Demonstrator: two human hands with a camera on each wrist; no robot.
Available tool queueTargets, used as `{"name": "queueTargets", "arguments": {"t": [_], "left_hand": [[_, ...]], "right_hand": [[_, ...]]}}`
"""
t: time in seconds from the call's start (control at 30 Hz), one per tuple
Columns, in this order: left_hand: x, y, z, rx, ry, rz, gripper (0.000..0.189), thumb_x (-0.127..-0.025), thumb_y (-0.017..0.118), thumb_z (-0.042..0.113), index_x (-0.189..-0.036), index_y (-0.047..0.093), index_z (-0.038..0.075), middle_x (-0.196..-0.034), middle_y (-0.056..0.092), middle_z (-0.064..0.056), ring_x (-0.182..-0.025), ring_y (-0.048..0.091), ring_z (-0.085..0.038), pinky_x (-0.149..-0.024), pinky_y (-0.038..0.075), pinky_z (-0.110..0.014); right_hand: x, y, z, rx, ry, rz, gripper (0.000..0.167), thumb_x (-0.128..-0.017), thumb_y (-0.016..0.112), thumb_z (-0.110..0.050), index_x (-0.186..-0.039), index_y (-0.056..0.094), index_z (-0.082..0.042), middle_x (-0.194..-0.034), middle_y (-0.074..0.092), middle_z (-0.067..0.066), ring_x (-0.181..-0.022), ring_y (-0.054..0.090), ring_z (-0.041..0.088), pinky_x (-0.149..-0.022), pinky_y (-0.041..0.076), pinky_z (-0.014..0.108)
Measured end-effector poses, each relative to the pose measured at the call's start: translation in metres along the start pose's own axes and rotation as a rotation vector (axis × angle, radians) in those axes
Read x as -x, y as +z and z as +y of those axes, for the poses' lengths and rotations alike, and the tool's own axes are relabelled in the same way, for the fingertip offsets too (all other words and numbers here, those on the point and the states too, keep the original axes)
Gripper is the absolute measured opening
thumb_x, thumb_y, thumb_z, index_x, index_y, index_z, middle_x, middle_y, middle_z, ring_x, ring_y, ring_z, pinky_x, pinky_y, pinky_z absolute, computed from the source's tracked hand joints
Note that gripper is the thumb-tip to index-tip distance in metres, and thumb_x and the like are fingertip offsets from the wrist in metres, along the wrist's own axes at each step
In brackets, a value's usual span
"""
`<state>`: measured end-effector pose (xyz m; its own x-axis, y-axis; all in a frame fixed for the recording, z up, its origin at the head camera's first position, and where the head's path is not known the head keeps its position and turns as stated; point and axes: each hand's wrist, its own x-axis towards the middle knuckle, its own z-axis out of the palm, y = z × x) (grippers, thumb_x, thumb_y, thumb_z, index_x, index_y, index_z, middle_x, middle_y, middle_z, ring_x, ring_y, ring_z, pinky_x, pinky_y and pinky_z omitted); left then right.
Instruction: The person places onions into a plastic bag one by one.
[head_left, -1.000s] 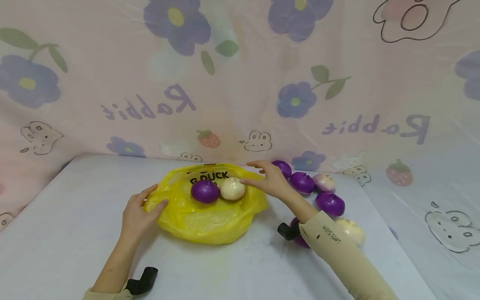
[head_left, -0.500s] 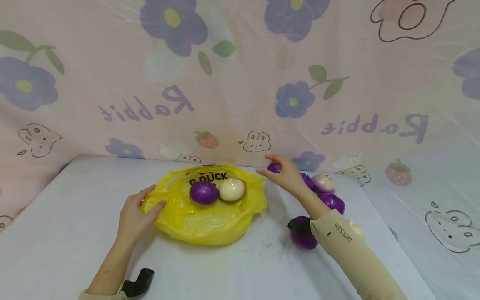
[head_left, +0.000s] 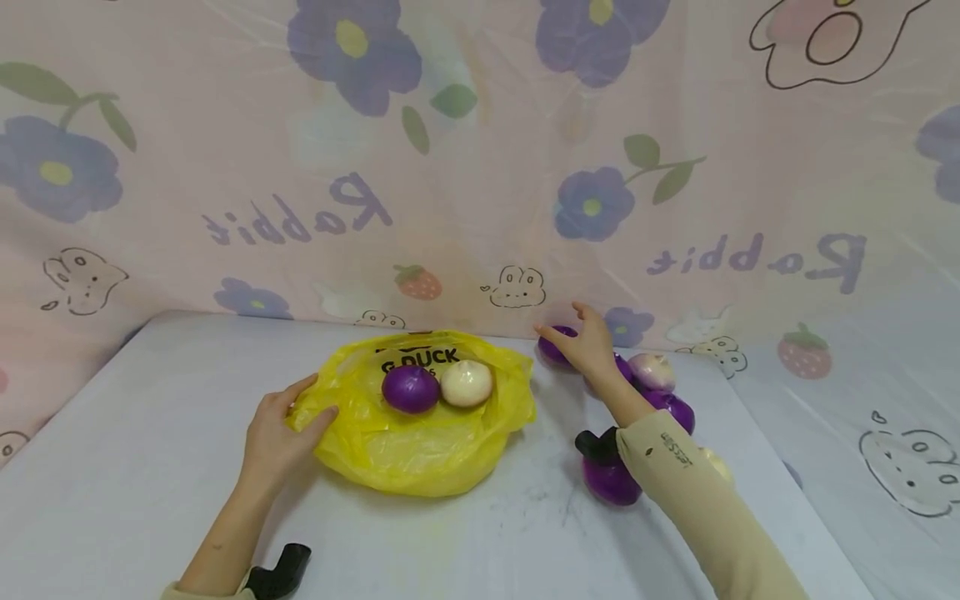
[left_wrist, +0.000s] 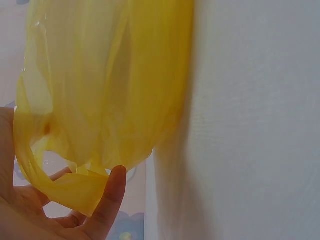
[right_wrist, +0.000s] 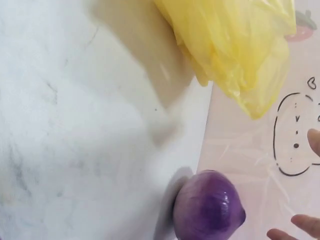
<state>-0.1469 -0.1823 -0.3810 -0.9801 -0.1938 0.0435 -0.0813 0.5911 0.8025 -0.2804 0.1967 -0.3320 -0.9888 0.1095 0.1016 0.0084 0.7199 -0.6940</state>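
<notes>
In the head view, a yellow plastic bag point(head_left: 405, 467) with black lettering lies spread on the table. A purple onion point(head_left: 410, 390) and a white onion point(head_left: 467, 384) sit side by side in its wide mouth. My left hand point(head_left: 281, 425) holds the bag's left edge; in the left wrist view a yellow loop point(left_wrist: 75, 192) passes between its thumb and fingers. At the back, my right hand point(head_left: 596, 346) has its thumb and fingers spread over another purple onion point(head_left: 553, 353). Its fingertips stand apart from that purple onion point(right_wrist: 207, 207) in the right wrist view.
More onions lie to the right: a pale pinkish one point(head_left: 652, 370), a purple one point(head_left: 675, 410), a nearer purple one point(head_left: 611, 482) and a white one point(head_left: 717, 462), partly hidden by my right sleeve point(head_left: 690, 492). A patterned curtain point(head_left: 465, 167) hangs behind the white table point(head_left: 112, 467).
My right hand has left the white onion in the bag and moved right to the purple onion at the back. The left hand stays at the bag's edge.
</notes>
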Motion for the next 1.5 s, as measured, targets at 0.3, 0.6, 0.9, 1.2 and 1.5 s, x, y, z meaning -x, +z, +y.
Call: {"name": "queueTargets", "arguments": {"t": [0.3,0.6,0.9,1.2,1.5], "left_hand": [[0.000,0.000,-0.002,-0.008,-0.004,0.005,0.061,-0.089,0.062,0.028,-0.142,0.043,0.003,-0.131,0.041,-0.030,-0.117,0.041,-0.044,-0.099,0.034,-0.058],[0.001,0.003,-0.003,0.002,-0.005,0.008,0.060,-0.089,0.062,0.027,-0.141,0.043,0.003,-0.132,0.040,-0.029,-0.118,0.040,-0.044,-0.100,0.033,-0.058],[0.001,0.005,-0.004,0.009,-0.013,0.010,0.060,-0.089,0.063,0.025,-0.141,0.043,0.003,-0.134,0.039,-0.028,-0.121,0.039,-0.044,-0.102,0.031,-0.059],[0.000,0.005,-0.004,0.010,-0.025,-0.009,0.061,-0.089,0.062,0.026,-0.142,0.042,0.003,-0.135,0.038,-0.028,-0.123,0.038,-0.044,-0.104,0.030,-0.059],[0.000,0.005,-0.004,0.032,-0.020,0.014,0.060,-0.090,0.061,0.026,-0.142,0.043,0.004,-0.134,0.039,-0.028,-0.122,0.039,-0.043,-0.104,0.031,-0.057]], "right_hand": [[-0.009,0.013,0.010,0.007,0.029,0.014,0.085,-0.083,0.070,-0.038,-0.145,0.031,0.004,-0.147,0.034,0.028,-0.137,0.031,0.041,-0.114,0.024,0.051],[-0.012,0.018,0.022,0.059,0.073,-0.014,0.080,-0.084,0.068,-0.035,-0.144,0.033,0.004,-0.144,0.037,0.031,-0.134,0.034,0.044,-0.113,0.026,0.052],[-0.014,0.019,0.026,0.079,0.063,-0.026,0.068,-0.083,0.069,-0.021,-0.139,0.040,0.005,-0.138,0.044,0.031,-0.129,0.039,0.045,-0.111,0.029,0.052],[-0.013,0.018,0.026,0.092,0.063,-0.042,0.066,-0.083,0.071,-0.022,-0.137,0.044,0.003,-0.137,0.047,0.029,-0.129,0.041,0.043,-0.110,0.030,0.052],[0.001,0.007,0.020,0.051,0.016,-0.070,0.066,-0.084,0.071,-0.027,-0.139,0.044,-0.003,-0.139,0.047,0.024,-0.126,0.044,0.040,-0.108,0.035,0.050]]}}
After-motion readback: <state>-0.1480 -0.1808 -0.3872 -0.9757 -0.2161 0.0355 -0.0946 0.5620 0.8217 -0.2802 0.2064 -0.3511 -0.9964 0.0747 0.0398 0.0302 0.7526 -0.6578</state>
